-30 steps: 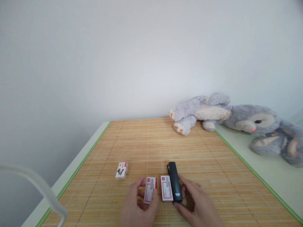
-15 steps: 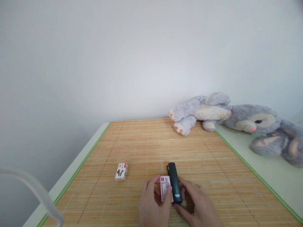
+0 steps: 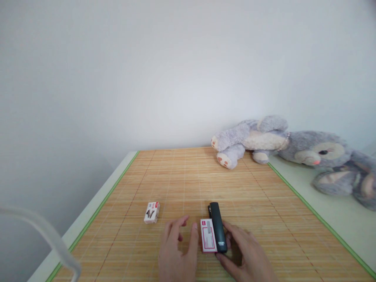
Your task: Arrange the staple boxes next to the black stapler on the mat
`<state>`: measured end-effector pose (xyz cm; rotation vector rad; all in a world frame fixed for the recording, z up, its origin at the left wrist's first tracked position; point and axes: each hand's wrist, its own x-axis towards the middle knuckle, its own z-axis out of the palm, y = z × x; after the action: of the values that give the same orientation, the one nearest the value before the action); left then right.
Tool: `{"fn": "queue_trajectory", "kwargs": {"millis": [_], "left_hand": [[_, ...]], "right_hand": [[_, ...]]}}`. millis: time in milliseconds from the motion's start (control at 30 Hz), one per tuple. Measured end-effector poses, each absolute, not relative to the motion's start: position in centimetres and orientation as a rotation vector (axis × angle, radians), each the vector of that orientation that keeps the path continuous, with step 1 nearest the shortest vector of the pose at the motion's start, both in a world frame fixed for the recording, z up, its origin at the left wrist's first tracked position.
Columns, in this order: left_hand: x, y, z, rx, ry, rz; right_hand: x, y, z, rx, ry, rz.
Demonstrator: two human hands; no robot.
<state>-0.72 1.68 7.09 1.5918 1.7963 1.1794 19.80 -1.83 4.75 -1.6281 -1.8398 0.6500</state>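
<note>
A black stapler (image 3: pixel 217 227) lies lengthwise on the bamboo mat. Against its left side rests a small white box (image 3: pixel 208 236) with magenta print and a grey patch. My right hand (image 3: pixel 246 250) grips the stapler, its fingers along the right side and its thumb at the near end. Just left of the white box is my left hand (image 3: pixel 178 248), fingers spread and apart from the box. Farther left sits a second small box (image 3: pixel 152 212), white and red with a dark stapler picture, which neither hand touches.
The bamboo mat (image 3: pixel 176 176) has a green edge and lies on a pale surface (image 3: pixel 331 207). A grey plush toy (image 3: pixel 264 141) lies across the back right, against the wall. A white curved cable or arm (image 3: pixel 44 231) reaches in from the lower left.
My left hand has let go of the white box with magenta print and moved left, its fingers opening. My right hand has stayed at the stapler.
</note>
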Motion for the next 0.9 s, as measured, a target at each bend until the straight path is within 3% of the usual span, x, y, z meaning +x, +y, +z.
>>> {"fn": "queue_trajectory", "kwargs": {"millis": [233,367,900], "left_hand": [[-9.9,5.4,8.2,1.564,2.219,1.286],[-12.0,7.4,7.8,1.316,2.051,1.104],[0.4,8.2,7.9,1.36,1.41,1.012]], "right_hand": [[19.9,-2.0,4.5,-1.682,-1.819,0.66],[19.6,-1.9,4.7,-1.73,-1.812,0.684],[17.7,-1.3,7.7,-1.799,-1.776,0.701]]}}
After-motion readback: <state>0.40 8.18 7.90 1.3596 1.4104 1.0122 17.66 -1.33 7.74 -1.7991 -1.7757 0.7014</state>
